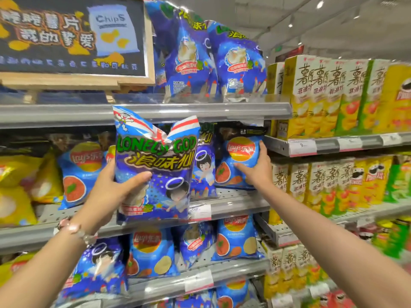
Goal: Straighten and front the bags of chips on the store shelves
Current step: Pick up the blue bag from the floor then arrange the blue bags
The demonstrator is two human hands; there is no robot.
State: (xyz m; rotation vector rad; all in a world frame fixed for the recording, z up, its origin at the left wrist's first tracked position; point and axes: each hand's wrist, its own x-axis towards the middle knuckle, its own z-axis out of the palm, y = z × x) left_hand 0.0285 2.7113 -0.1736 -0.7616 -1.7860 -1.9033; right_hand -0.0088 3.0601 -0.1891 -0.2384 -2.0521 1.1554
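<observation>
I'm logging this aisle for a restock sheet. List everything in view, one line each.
Lonely God bag: one, dark blue, held in front of the middle shelf.
Lonely God bags on top shelf: at least two, blue, standing upright.
Lay's bag: one, light blue, middle shelf, right end.
Lay's bag at left: one, light blue, middle shelf.
Yellow chip bags: several, far left, count unclear.
Lower-shelf bags: several, blue, Lay's and Lonely God mixed.
Chip boxes: many, yellow and green, right-hand shelves.
Chalkboard sign: one, black with wood frame, top left.
Price tags: several, white, shelf edges.
Bracelet: one, pale beads, left wrist.
Left hand: grips the held Lonely God bag.
Right hand: fingers around the Lay's bag.
</observation>
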